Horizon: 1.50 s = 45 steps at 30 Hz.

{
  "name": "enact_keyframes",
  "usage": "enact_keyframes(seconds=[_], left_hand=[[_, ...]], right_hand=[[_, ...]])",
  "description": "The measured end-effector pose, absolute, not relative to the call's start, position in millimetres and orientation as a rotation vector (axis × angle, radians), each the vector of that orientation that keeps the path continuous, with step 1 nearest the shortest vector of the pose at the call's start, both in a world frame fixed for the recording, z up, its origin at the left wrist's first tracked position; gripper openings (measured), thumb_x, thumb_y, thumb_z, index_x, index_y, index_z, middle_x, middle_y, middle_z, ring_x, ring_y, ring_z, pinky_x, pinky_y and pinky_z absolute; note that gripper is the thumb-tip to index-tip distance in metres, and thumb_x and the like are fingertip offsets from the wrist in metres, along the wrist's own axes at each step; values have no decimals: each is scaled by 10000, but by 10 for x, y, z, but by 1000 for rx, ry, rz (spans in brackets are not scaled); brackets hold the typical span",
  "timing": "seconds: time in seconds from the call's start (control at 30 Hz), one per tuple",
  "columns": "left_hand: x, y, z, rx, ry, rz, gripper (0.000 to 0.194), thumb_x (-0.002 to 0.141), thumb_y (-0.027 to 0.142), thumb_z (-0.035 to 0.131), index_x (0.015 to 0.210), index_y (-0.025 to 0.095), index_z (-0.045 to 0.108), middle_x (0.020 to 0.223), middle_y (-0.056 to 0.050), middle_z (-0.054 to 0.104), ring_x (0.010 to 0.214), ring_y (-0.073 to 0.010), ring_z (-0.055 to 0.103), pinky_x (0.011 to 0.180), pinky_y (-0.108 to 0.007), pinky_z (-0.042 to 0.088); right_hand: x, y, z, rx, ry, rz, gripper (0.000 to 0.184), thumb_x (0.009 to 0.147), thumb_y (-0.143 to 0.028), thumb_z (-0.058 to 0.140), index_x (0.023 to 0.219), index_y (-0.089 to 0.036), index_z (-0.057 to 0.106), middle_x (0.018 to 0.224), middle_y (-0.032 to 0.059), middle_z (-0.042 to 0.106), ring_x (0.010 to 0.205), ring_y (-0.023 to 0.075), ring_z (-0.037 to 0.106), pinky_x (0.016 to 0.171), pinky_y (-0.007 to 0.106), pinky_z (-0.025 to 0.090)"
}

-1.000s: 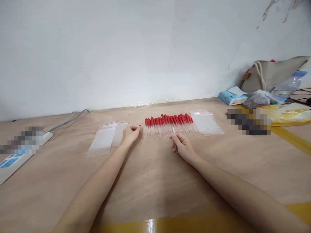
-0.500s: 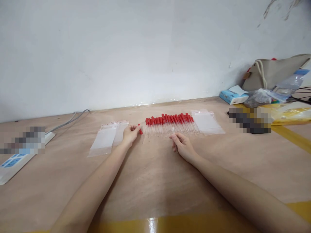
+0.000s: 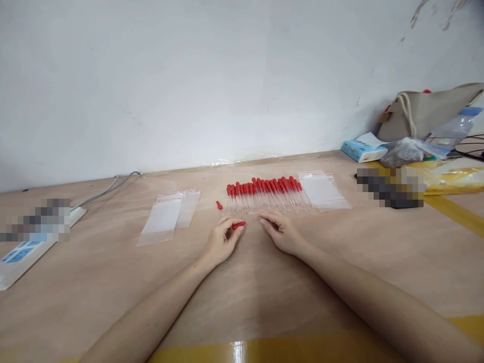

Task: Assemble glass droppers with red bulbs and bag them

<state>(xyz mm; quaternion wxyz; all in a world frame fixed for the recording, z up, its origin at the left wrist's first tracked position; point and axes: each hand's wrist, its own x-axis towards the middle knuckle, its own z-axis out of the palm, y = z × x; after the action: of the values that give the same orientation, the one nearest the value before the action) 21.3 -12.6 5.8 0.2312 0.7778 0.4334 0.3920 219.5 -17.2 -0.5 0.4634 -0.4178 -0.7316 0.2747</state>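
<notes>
Between its thumb and fingers my left hand (image 3: 222,241) pinches a red rubber dropper bulb (image 3: 238,225). Facing it from the right, my right hand (image 3: 282,232) is closed on a thin clear dropper tube (image 3: 255,214), whose end points left toward the bulb; a small gap lies between them. Beyond my hands is a row of droppers (image 3: 264,186) with red bulbs at the wall side and clear tubes toward me. Another loose red bulb (image 3: 219,205) lies on the table to the left of the row.
Clear zip bags lie left (image 3: 161,219) and right (image 3: 325,190) of the droppers. A power strip (image 3: 41,252) with a grey cable is at the far left. At the right are a blue tissue pack (image 3: 363,148), a blurred-out dark object (image 3: 389,189) and a beige bag (image 3: 434,116).
My left hand has picked up one red bulb and come right and nearer, leaving another bulb on the table. My right hand has turned the tube from upright to pointing left.
</notes>
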Motion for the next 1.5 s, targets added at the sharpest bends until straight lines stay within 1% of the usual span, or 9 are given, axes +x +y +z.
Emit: enact_keyframes(seconds=[0.17,0.27,0.7,0.8,0.9,1.03,1.2,1.37,1.5], left_hand=[[237,-118,40,2053,1168,1002,195,813,303,501,929,169,583,879,-40,627,782,-148,572,720,-263,444],[230,-117,41,2034,1148,1014,199,812,304,504,935,166,580,892,-38,631,803,-150,572,737,-262,441],[241,-146,73,2031,1178,1020,187,827,314,472,898,172,571,856,-27,623,787,-146,564,728,-252,435],[243,-143,47,2018,1190,1022,196,817,323,486,900,174,582,832,-21,629,721,-135,563,671,-237,440],[234,-137,21,1994,1218,1018,211,806,341,498,878,175,606,770,-14,638,649,-129,558,615,-229,441],[212,-156,30,2045,1129,1021,204,810,328,501,869,178,626,815,-31,649,748,-151,582,676,-244,450],[210,-214,103,2245,962,887,197,838,294,472,871,181,631,819,-52,632,748,-149,572,690,-264,445],[213,-237,120,2355,1014,846,210,848,307,456,860,185,626,759,-44,620,670,-135,551,631,-252,435],[204,-246,89,2450,975,828,204,848,301,457,864,182,621,730,-45,608,645,-133,543,617,-245,428]], right_hand=[[2194,-206,5,-1032,-1900,644,285,833,-309,438,1064,-245,592,736,26,581,653,141,512,634,285,427],[2191,-217,-9,-1045,-1911,651,255,816,-291,467,1016,-216,606,680,12,562,595,123,485,570,252,403],[2189,-234,6,-1066,-1885,659,255,808,-304,470,1002,-224,615,656,6,558,551,109,459,531,237,390],[2180,-241,-13,-1047,-1903,701,254,800,-302,482,994,-231,629,685,8,590,542,105,462,532,237,397],[2183,-233,-38,-1037,-1901,764,250,798,-318,484,973,-239,644,739,14,630,579,118,501,545,245,408],[2249,-189,-30,-981,-1986,808,249,810,-317,471,969,-250,650,801,24,651,686,145,557,623,272,424],[2366,-165,39,-984,-2284,510,239,834,-264,454,970,-276,651,760,17,647,639,126,534,730,319,323],[2336,-227,59,-984,-2337,156,245,845,-247,424,925,-236,656,722,37,639,566,111,480,682,311,241],[2264,-271,36,-957,-2377,75,247,852,-238,398,883,-209,642,687,33,626,524,100,440,647,304,220]])
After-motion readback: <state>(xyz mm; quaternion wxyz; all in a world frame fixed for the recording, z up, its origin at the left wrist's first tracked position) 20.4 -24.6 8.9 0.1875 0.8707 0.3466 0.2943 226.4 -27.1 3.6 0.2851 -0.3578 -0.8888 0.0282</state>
